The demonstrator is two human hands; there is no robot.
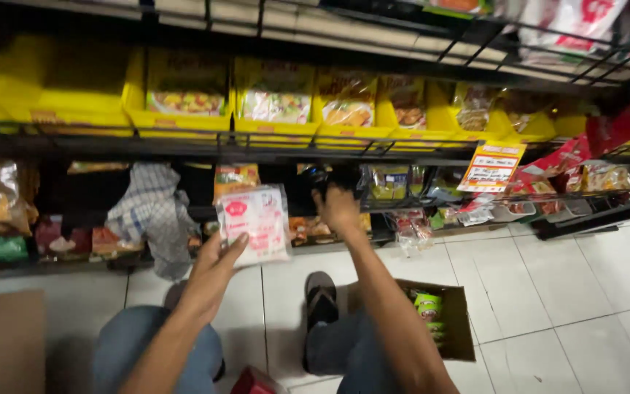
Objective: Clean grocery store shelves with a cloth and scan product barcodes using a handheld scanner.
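1. my left hand [209,273] is closed in a pinch on a white and pink packet [254,222], thumb on the front and fingers behind its lower left corner. the packet is upright in the air, in front of the lower shelf [271,142], not touching it.
2. my right hand [338,208] reaches into the dark gap under that shelf's wire edge. the fingers curl inward near something dark; i cannot tell if they grip it or how far open they are.
3. yellow packets [275,98] stand in a row on the shelf above the gap. a checked cloth [151,211] hangs to the left of the held packet, and an orange price sign [491,166] hangs to the right.
4. on the tiled floor [548,292], a cardboard box [442,317] sits open just beside my right leg, with green packets [428,306] in it. my sandal [320,299] is between my knees.
5. risk: the pinch is at one corner only, so the packet could swing or slip out and drop to the floor.
6. risk: my right forearm crosses close under the wire edge; a quick pull back could catch it or knock loose the small packets [410,226] hanging near.
7. risk: the gap is dark, so my right hand works mostly by feel and could push goods backward out of reach.
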